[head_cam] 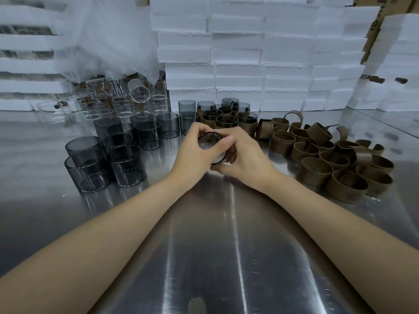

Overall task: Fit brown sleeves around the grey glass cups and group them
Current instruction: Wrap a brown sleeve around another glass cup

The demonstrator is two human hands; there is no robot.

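Both of your hands meet over the middle of the steel table [226,245], gripping 1 grey glass cup [209,141] tilted with its mouth toward you. Your left hand [196,152] curls over the cup's near-left side, thumb and fingers bent around the rim. Your right hand [246,155] wraps the right side and bottom, its thumb lying across the rim. A dark brown edge shows between your right fingers and the glass; it may be a sleeve, but the hands hide most of it. Bare grey cups [122,164] stand clustered toward the table's left edge. Sleeved cups [226,121] are grouped at the far edge, just beyond your hands. Loose brown sleeves [317,168] lie heaped toward the right edge. Clear glass beakers [120,103] crowd the far-left corner, and white foam boxes [238,71] are stacked behind the table.
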